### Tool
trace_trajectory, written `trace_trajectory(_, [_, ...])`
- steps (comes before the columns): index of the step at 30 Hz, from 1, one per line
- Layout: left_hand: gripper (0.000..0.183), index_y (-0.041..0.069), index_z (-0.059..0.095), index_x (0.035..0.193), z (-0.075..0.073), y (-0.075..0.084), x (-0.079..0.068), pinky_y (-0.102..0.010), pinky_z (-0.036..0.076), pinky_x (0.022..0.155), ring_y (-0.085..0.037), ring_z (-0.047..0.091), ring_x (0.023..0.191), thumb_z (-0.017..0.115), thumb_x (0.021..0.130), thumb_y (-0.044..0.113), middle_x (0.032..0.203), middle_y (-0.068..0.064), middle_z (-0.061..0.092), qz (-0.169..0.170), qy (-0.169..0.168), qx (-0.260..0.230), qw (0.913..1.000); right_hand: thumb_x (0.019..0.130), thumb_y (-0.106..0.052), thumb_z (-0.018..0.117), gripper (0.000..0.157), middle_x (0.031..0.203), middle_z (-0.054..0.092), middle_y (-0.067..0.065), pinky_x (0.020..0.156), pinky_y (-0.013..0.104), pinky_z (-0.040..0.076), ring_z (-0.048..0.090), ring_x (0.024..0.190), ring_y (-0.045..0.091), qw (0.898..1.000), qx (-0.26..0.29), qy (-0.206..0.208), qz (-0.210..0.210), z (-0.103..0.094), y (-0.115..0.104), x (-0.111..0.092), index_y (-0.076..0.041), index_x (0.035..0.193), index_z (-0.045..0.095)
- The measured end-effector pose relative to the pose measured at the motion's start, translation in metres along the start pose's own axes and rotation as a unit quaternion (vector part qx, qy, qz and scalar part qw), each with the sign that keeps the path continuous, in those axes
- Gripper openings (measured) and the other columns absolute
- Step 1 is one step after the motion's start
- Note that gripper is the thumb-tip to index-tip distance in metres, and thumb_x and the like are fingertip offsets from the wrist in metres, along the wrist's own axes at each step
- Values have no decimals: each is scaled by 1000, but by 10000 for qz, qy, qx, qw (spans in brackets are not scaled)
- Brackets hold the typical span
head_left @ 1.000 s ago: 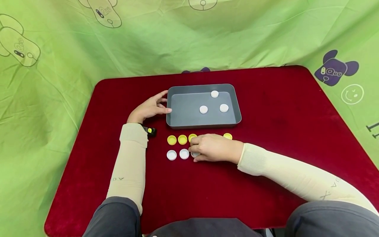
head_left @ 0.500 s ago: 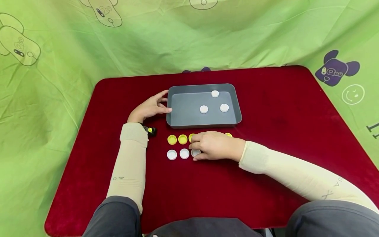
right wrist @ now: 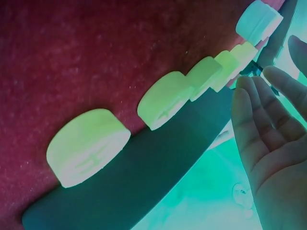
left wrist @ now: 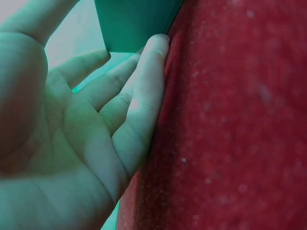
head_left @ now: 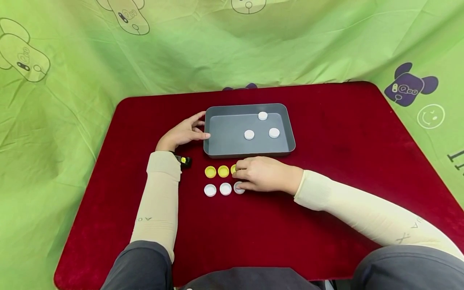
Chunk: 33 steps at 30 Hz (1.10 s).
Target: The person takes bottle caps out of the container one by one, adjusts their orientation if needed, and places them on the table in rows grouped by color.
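My left hand is at the left side of a grey tray, with its thumb tip over the rim. In the left wrist view its nearly straight fingertips meet the tray's outer wall. My right hand hovers palm down over the row of yellow bottle caps, hiding some of them. Its thumb tip overlaps the third white bottle cap; its fingers partly cover the third yellow cap. In the right wrist view nothing shows in that hand, beside the yellow caps.
Inside the tray lie three white caps, one white cap near the middle and two farther right. Two more white caps lie hollow side up on the red tablecloth. A green printed curtain hangs behind the table.
My right hand has shifted slightly away from me and to the right, uncovering more of the third white cap and covering the far-right yellow cap. My left hand and the tray stay put.
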<state>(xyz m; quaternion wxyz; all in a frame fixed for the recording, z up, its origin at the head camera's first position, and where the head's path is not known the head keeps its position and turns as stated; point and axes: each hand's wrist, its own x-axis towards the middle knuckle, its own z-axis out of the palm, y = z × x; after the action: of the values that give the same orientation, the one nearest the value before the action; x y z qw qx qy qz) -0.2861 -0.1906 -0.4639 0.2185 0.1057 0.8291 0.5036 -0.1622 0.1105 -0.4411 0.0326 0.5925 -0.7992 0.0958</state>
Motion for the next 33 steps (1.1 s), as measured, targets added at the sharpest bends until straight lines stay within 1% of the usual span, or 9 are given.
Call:
trace_trajectory(3, [96, 30, 19, 156, 0, 3, 0, -39, 44, 92, -27, 58, 105, 80, 83, 25, 144, -10, 42, -25, -88, -81, 9999, 92, -34, 68, 28, 95, 61, -2, 80, 30, 50, 57, 88, 13, 10000, -35, 84, 37, 0, 1, 0, -10, 106, 73])
trace_trajectory(5, [95, 26, 18, 157, 0, 10, -5, -39, 44, 92, -28, 58, 106, 79, 84, 22, 145, -13, 41, -37, -150, -69, 9999, 92, -33, 68, 27, 95, 61, -2, 79, 30, 50, 58, 89, 14, 9999, -55, 102, 70, 0, 2, 0, -11, 106, 74])
trace_trajectory(10, [94, 19, 17, 157, 2, 27, -16, -39, 44, 92, -28, 59, 105, 77, 85, 19, 146, -17, 39, -73, -230, -26, 9997, 93, -30, 67, 22, 96, 61, -3, 76, 30, 52, 59, 88, 13, 9998, -12, 92, 182, -3, 5, 0, -13, 105, 74])
trace_trajectory(15, [93, 18, 17, 157, 2, 30, -19, -39, 44, 93, -27, 60, 105, 77, 85, 19, 145, -16, 40, -72, -228, -34, 9997, 94, -28, 65, 21, 96, 60, -3, 75, 31, 52, 59, 86, 14, 9996, -45, 94, 254, -6, 9, 1, -13, 106, 73])
trace_trajectory(19, [93, 19, 18, 157, 2, 28, -17, -39, 44, 92, -27, 60, 104, 77, 85, 19, 145, -15, 41, -84, -222, -52, 9997, 94, -26, 65, 21, 96, 61, -2, 74, 31, 51, 59, 86, 14, 9995, -53, 141, 280, -8, 11, 1, -12, 106, 73])
trace_trajectory(23, [94, 23, 18, 157, 1, 16, -8, -40, 44, 93, -28, 60, 105, 78, 84, 20, 145, -14, 40, -65, -169, -81, 9998, 93, -24, 66, 19, 97, 61, -2, 75, 31, 51, 59, 88, 14, 9994, -41, 226, 268, -10, 13, 2, -11, 106, 73])
trace_trajectory(27, [95, 31, 21, 156, 0, 2, -1, -38, 44, 93, -26, 60, 104, 80, 82, 26, 144, -9, 42, -55, -55, -56, 10000, 93, -23, 66, 18, 98, 62, -1, 76, 30, 51, 60, 89, 14, 9994, -57, 268, 228, -12, 15, 3, -12, 105, 73])
trace_trajectory(30, [94, 32, 23, 155, 0, -1, 0, -37, 45, 92, -25, 60, 103, 81, 82, 28, 141, -7, 44, 27, -7, -5, 10000, 92, -22, 68, 18, 98, 62, -1, 77, 30, 52, 60, 89, 14, 9992, -89, 327, 197, -13, 18, 3, -11, 104, 73])
trace_trajectory(33, [93, 31, 23, 155, 0, -2, 0, -38, 45, 91, -26, 60, 103, 81, 82, 29, 141, -8, 45, 135, 1, 16, 9999, 91, -20, 69, 18, 97, 63, 0, 78, 30, 52, 61, 90, 14, 9987, -61, 467, 172, -15, 21, 3, -9, 104, 74])
